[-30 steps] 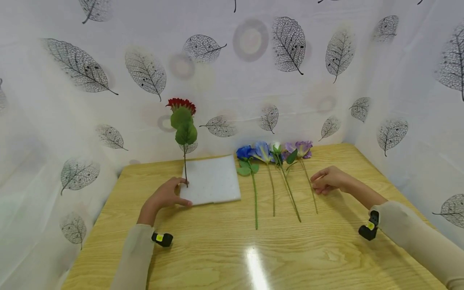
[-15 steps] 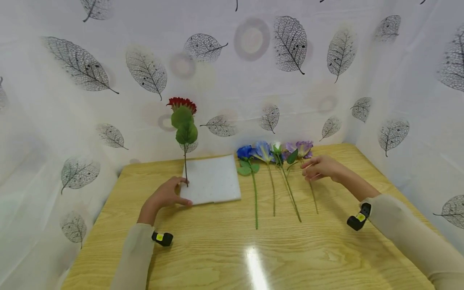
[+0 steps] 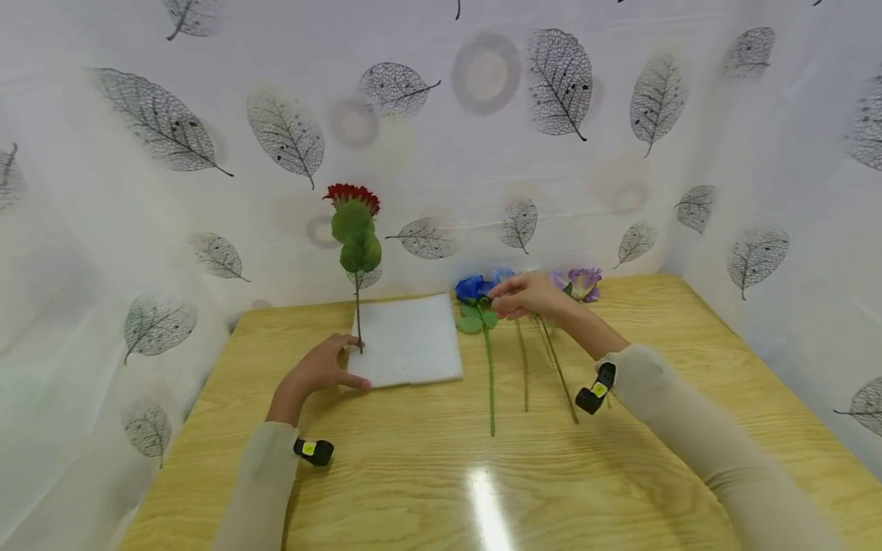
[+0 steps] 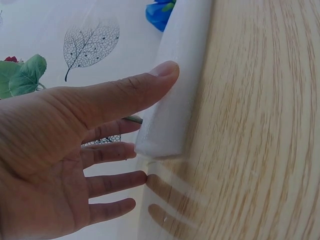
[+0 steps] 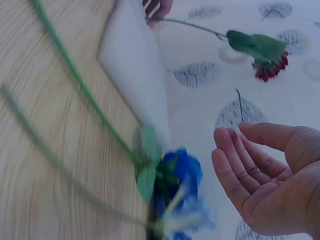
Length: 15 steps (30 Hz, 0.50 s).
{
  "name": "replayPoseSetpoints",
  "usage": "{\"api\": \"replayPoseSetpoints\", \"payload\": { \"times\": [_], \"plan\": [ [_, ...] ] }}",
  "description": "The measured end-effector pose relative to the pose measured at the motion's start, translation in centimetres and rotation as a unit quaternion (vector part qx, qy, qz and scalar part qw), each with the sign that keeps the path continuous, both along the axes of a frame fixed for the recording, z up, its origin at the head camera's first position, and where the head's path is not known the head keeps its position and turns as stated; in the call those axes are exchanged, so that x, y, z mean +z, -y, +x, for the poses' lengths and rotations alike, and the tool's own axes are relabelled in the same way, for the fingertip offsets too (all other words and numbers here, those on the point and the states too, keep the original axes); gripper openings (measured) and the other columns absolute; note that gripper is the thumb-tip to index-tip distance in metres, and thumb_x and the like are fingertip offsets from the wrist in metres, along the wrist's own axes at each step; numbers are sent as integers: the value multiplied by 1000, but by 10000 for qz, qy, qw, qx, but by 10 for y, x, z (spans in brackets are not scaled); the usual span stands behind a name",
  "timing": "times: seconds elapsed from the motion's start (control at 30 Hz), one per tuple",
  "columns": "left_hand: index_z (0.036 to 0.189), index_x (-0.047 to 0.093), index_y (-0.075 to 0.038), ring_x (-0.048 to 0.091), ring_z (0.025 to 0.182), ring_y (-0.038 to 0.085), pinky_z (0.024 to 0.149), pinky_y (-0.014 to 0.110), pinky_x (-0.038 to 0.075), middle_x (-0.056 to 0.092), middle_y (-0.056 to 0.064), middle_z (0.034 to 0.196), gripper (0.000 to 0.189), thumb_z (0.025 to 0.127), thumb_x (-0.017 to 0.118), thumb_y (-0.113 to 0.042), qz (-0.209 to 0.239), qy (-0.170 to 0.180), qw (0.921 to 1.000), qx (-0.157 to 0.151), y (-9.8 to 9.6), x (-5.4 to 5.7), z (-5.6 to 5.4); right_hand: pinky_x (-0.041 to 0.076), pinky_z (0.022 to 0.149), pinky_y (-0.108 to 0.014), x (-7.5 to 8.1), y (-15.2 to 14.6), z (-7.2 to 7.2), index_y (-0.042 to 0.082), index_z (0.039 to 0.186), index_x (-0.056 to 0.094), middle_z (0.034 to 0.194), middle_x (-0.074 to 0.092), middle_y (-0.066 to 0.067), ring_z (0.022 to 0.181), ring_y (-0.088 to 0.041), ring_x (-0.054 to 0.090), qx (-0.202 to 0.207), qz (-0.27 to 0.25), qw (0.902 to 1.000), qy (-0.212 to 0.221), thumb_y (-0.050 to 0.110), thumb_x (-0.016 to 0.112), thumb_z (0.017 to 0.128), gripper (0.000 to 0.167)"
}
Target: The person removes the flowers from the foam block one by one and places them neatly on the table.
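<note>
A white foam block (image 3: 413,344) lies on the table. My left hand (image 3: 324,366) rests against its left corner, thumb on the front edge and the other fingers spread fairly straight along the left side. Near those fingers, a red flower (image 3: 353,199) with green leaves stands upright at the block's left side; its stem's lower end is partly hidden. Over the row of lying flowers hovers my right hand (image 3: 527,297), fingers loosely bent and nothing in them. Closest to it is a dark blue rose (image 3: 472,288). A light blue flower (image 5: 187,220) also lies nearby.
Further right lies a purple flower (image 3: 586,283), partly behind the right wrist. Stems of the lying flowers point toward the front of the wooden table (image 3: 386,474). A white leaf-print curtain (image 3: 427,153) closes off the back and sides.
My right hand has moved left, from beside the purple flower's stem to above the blue flowers, carrying nothing. The left hand, foam block and red flower keep their places.
</note>
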State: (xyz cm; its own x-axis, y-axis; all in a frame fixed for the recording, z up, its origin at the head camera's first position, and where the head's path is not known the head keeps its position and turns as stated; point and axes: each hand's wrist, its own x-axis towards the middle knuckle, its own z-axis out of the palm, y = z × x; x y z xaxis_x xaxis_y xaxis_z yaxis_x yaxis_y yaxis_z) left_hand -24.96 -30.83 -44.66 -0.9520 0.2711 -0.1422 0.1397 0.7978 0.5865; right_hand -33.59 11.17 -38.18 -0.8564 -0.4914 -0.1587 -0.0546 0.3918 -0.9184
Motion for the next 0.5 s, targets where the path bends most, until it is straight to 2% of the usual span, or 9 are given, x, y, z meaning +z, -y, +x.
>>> {"api": "replayPoseSetpoints", "payload": {
  "times": [0.1,0.2,0.3,0.5],
  "plan": [
    [144,51,0,43,139,48,114,62,38,46,29,151,89,76,91,-40,14,-5,10000,17,-1,0,0,54,101,-55,-4,31,-1,-6,134,61,122,70,-25,112,-41,69,159,-407,9990,34,16,68,99,41],
    [143,52,-1,44,137,48,113,62,39,47,29,149,88,76,91,-39,-1,-24,10000,-5,-2,1,0,47,106,-61,-9,63,0,-6,134,60,122,70,-25,109,-36,72,271,-850,9959,122,12,65,100,39],
    [142,53,-2,45,137,46,113,61,39,48,27,148,85,75,92,-38,14,-2,10000,37,-3,2,0,48,106,-60,-13,93,0,-7,136,59,121,72,-22,106,-30,73,398,-1149,9924,178,10,63,102,39],
    [140,55,-2,48,135,44,113,60,39,50,26,145,83,75,92,-39,-70,10,9999,113,-4,4,1,50,104,-59,-22,147,2,-7,134,61,123,71,-24,106,-29,73,611,-1500,9866,178,8,64,101,37]
  ]
}}
